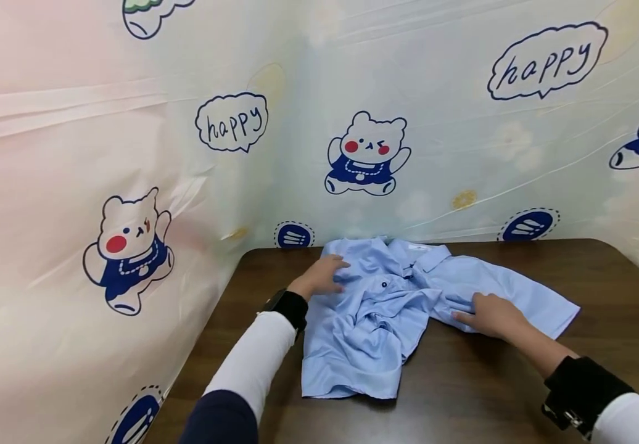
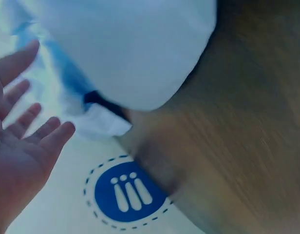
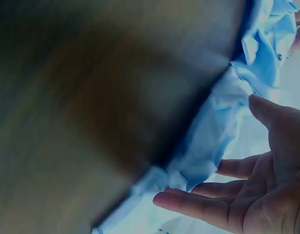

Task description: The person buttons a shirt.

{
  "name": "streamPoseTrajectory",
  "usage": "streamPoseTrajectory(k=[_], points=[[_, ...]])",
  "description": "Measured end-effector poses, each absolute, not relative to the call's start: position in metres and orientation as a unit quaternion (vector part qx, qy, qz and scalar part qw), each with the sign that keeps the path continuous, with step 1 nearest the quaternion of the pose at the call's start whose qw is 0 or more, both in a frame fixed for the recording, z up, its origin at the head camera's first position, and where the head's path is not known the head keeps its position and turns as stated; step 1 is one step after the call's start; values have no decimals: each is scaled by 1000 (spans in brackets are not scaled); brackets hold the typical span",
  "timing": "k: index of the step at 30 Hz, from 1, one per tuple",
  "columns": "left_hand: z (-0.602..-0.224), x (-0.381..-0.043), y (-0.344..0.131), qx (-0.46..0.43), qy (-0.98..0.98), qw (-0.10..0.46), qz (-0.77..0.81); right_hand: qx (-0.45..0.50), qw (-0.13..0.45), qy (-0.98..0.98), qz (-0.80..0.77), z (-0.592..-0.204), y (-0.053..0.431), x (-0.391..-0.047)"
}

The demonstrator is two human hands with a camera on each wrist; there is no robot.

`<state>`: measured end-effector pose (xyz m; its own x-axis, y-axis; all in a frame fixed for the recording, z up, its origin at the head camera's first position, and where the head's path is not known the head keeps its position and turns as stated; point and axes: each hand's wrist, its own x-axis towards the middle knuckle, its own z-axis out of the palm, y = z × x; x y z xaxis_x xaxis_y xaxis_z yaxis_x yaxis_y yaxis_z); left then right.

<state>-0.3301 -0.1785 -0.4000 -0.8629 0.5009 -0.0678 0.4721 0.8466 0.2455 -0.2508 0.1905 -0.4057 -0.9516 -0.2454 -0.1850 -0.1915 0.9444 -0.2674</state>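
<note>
Shirt point(image 1: 391, 305) lies on worktop point(image 1: 464, 394), collar point(image 1: 432, 258) near the far edge. Left hand point(image 1: 324, 275): grip apart, over the shirt's left side. Right hand point(image 1: 494, 316): grip apart, at the sleeve point(image 1: 525, 293). Neither is clamped on cloth. Progress, as judged: partial; sleeve spread out, front point(image 1: 366, 336) bunched, smoothing left to do

In front of you, a light blue shirt point(image 1: 353, 345) lies rumpled on the brown table point(image 1: 480, 394), collar point(image 1: 433, 256) near the far edge, one sleeve point(image 1: 525, 293) spread flatter toward your right.
</note>
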Motion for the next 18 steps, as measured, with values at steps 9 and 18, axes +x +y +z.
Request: streamPoseTrajectory(k=[9, 18], points=[[-420, -330, -174, 186, 966, 174, 45, -88, 124, 980, -127, -434, 191, -280], [-423, -326, -169, 143, 979, 148, 8, -5, 186, 969, -162, -431, 217, -320]])
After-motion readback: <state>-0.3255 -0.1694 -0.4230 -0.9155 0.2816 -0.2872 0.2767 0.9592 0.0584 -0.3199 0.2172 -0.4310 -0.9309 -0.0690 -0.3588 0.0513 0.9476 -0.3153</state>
